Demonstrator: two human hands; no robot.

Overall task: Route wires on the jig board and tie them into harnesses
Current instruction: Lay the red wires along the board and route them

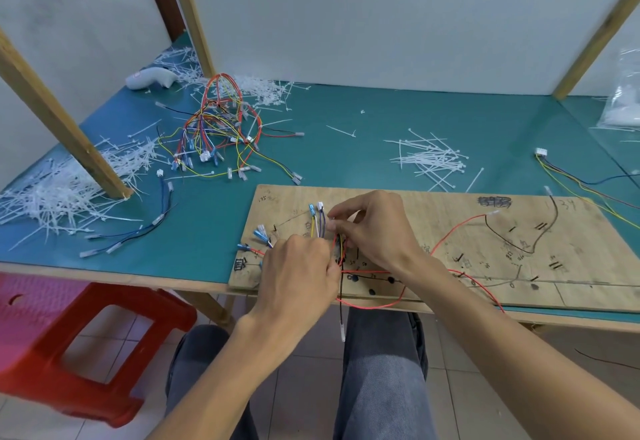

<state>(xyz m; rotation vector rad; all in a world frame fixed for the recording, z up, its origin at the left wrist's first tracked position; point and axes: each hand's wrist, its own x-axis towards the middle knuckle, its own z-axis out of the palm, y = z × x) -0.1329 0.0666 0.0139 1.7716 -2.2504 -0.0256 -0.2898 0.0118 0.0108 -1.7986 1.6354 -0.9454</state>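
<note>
While the one wire bundle (341, 249) sits on the left part of the single jig board (571, 242), both hands are pinching it (left hand (298, 273) nearer, right hand (377, 228) farther).

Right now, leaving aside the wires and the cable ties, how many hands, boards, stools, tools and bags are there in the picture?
Hands: 2, the left hand and the right hand, both holding the wires
Boards: 1, the wooden board
Stools: 1, the red stool
Tools: 1, the grey tool
Bags: 1, the plastic bag
Total: 6
</note>
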